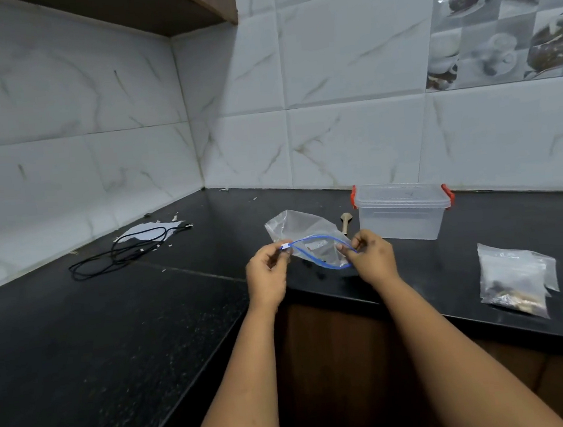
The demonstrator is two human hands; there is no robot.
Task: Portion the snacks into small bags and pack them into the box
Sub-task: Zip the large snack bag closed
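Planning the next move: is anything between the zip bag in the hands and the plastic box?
Only a wooden spoon lies left of the box, behind the zip bag both hands hold. The box's lid looks closed, blocking entry.

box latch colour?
Red-orange latches on both ends of the clear box; seen in the head view.

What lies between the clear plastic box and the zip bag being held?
In the head view, a small wooden spoon lies on the black counter between the clear red-latched box and the blue-zip bag.
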